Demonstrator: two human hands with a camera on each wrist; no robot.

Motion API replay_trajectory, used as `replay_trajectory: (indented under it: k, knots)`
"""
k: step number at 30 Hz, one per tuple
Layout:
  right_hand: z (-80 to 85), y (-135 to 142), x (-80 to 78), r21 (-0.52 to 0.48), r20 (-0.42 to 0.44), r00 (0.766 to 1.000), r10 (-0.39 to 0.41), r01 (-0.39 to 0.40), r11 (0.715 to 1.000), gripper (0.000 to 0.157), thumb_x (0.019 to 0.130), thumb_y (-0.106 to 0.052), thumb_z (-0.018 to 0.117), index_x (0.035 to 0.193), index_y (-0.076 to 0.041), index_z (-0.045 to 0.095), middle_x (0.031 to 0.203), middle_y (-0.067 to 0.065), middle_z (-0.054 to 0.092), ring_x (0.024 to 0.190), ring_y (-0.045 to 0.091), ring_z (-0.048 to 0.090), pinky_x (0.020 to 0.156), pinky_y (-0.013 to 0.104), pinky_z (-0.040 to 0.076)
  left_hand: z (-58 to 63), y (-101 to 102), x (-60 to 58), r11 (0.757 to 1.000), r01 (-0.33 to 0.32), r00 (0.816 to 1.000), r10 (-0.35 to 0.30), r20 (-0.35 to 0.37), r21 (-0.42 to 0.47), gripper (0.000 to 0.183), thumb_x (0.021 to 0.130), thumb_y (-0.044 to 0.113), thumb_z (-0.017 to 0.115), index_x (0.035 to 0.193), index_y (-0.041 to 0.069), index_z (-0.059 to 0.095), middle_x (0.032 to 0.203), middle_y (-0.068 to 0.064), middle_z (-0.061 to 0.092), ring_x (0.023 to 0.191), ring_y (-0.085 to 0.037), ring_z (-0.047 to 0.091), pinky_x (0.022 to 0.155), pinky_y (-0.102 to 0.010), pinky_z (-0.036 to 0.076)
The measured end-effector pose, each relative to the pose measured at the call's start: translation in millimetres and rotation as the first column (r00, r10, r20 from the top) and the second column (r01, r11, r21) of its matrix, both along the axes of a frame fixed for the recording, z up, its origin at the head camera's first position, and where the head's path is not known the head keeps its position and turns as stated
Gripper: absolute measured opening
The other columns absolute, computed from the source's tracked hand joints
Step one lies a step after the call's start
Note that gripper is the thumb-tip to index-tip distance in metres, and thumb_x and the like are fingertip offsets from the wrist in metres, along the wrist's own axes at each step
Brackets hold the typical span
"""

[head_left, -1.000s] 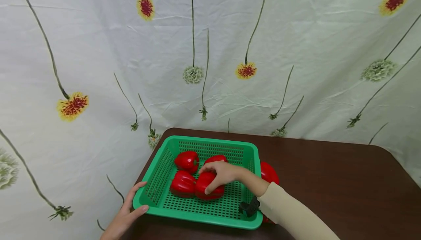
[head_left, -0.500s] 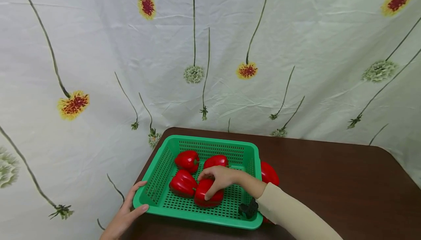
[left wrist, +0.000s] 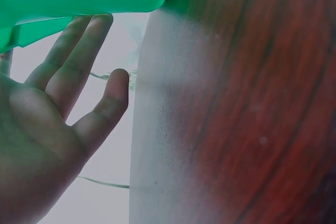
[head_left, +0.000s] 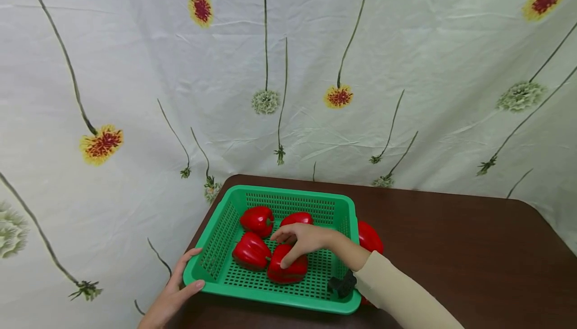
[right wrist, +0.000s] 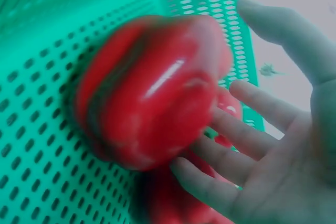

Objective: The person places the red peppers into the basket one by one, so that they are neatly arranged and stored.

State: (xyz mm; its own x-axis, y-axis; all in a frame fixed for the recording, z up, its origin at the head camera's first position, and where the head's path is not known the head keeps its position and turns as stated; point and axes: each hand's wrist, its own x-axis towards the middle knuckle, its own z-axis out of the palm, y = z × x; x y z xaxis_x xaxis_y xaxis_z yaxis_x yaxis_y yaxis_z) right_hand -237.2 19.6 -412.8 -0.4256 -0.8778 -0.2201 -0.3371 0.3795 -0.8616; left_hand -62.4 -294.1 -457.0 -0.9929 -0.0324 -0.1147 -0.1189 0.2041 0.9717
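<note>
In the head view my left hand (head_left: 173,289) holds the near left corner of a green plastic basket (head_left: 270,305), thumb and a finger on its rim. The left wrist view shows other fingers of that hand nearly straight under the basket's edge. My right hand (head_left: 304,241) is inside the basket, over the near right red bell pepper (head_left: 288,271). Its fingers are spread around the pepper, not closed on it, in the right wrist view. Three more red bell peppers lie in the basket: near left (head_left: 251,252), far left (head_left: 258,220) and far right (head_left: 297,218), the last partly hidden by the hand.
Against the basket's right outer side lies something red and shiny (head_left: 369,237), with a bit more red below it. A black device (head_left: 342,285) sits under the right wrist. The dark wooden table (head_left: 451,249) extends rightward, backed by a white flowered cloth (head_left: 405,43).
The near right pepper came a little toward the front of the basket with the right hand. Since then the right fingers have loosened and risen slightly off it. The left hand stays put.
</note>
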Motion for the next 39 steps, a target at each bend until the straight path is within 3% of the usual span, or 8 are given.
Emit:
replay_trajectory:
  k: [8,13,22,28,31,35,39]
  knots:
    - [16.6,23,-5.7,-0.181,0.115,0.991,-0.069,0.089,0.979,0.053,0.089,-0.019,0.071,0.135,0.000,0.052,0.134,0.020,0.053,0.121,0.034,0.052,0.091,0.031,0.048,0.5,2,-1.6,1.000,-0.010,1.000,0.011,0.003,-0.018,0.061,0.099,0.012,0.054,0.148,0.014,0.017,0.151,-0.026,0.021,0.108,0.006,0.049,0.085,-0.021,0.045]
    - [25.5,41,-3.6,-0.249,0.108,0.986,-0.128,0.151,0.957,0.052,0.093,-0.022,0.066,0.136,0.003,0.051,0.133,0.021,0.055,0.119,0.030,0.055,0.093,0.037,0.048,0.7,1,-2.3,1.000,0.001,1.000,0.000,0.024,-0.015,0.063,0.099,0.013,0.054,0.149,0.014,0.015,0.153,-0.026,0.017,0.108,0.009,0.047,0.085,-0.020,0.045]
    - [24.1,73,-0.8,-0.293,0.123,0.975,-0.186,0.215,0.932,0.052,0.096,-0.024,0.064,0.136,0.005,0.049,0.133,0.025,0.054,0.122,0.034,0.053,0.096,0.041,0.046,-0.9,-1,-1.9,0.999,-0.015,0.999,0.017,0.039,-0.047,0.064,0.099,0.014,0.055,0.149,0.013,0.014,0.152,-0.027,0.015,0.105,0.012,0.045,0.084,-0.020,0.045]
    - [23.8,96,-0.3,-0.291,0.123,0.971,-0.205,0.233,0.928,0.048,0.096,-0.024,0.063,0.136,0.001,0.050,0.135,0.021,0.054,0.121,0.037,0.053,0.095,0.042,0.046,-3.7,-2,-3.7,0.999,-0.002,1.000,0.002,-0.001,-0.037,0.063,0.099,0.008,0.053,0.148,0.011,0.014,0.151,-0.030,0.018,0.106,0.009,0.047,0.083,-0.021,0.046]
    - [23.1,107,0.6,-0.315,0.136,0.967,-0.214,0.247,0.917,0.046,0.097,-0.022,0.062,0.136,0.000,0.051,0.134,0.019,0.054,0.122,0.040,0.052,0.097,0.048,0.044,-3.2,-2,-4.0,0.999,-0.004,1.000,0.003,-0.011,-0.032,0.062,0.099,0.007,0.053,0.148,0.011,0.015,0.150,-0.030,0.019,0.105,0.009,0.048,0.083,-0.021,0.047]
    - [20.6,120,0.9,-0.350,0.157,0.961,-0.227,0.269,0.897,0.046,0.098,-0.019,0.060,0.136,0.003,0.050,0.135,0.025,0.051,0.120,0.038,0.054,0.099,0.055,0.041,-2.4,-1,-4.2,0.999,-0.002,1.000,0.001,-0.010,-0.036,0.062,0.099,0.007,0.052,0.148,0.011,0.015,0.150,-0.031,0.020,0.105,0.009,0.048,0.083,-0.021,0.047]
    - [17.9,132,-0.2,-0.365,0.156,0.955,-0.252,0.293,0.884,0.045,0.098,-0.018,0.059,0.136,0.004,0.049,0.132,0.026,0.052,0.118,0.040,0.055,0.098,0.050,0.044,-2.3,-1,-4.5,1.000,0.003,1.000,-0.003,-0.007,-0.025,0.061,0.099,0.008,0.052,0.147,0.012,0.015,0.150,-0.032,0.020,0.106,0.009,0.049,0.083,-0.021,0.047]
